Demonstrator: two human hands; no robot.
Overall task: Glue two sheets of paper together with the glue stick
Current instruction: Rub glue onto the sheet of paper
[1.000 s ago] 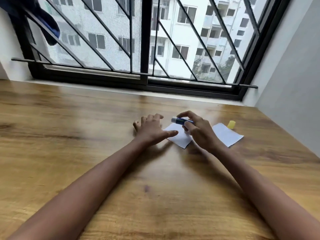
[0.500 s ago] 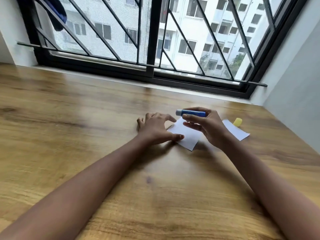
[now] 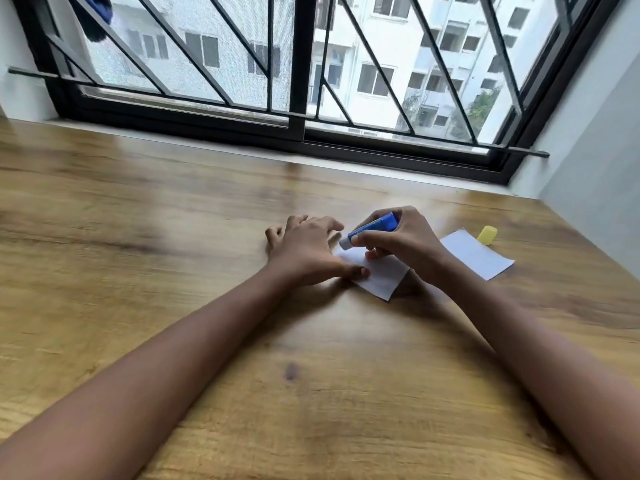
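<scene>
1. Wooden worktop (image 3: 173,237) ran under a barred window (image 3: 298,64) at the far side; grey wall (image 3: 595,150) on the right.
2. Yellow cap (image 3: 487,234) stood on the worktop far right, just beside the far corner of the second sheet (image 3: 479,256), which lay flat and untouched, right of the hands.
3. First sheet (image 3: 381,277) lay in the middle of the worktop, its far part hidden by both hands.
4. Left hand (image 3: 306,251) was open, fingers spread, pressed flat on the worktop with its thumb on the sheet's left edge.
5. Right hand (image 3: 401,244) was closed around the blue glue stick (image 3: 372,228), which was tilted, pale tip pointing down-left at the first sheet; cannot tell if the tip touched the paper.
6. No containers seen; frame was slightly blurred.
</scene>
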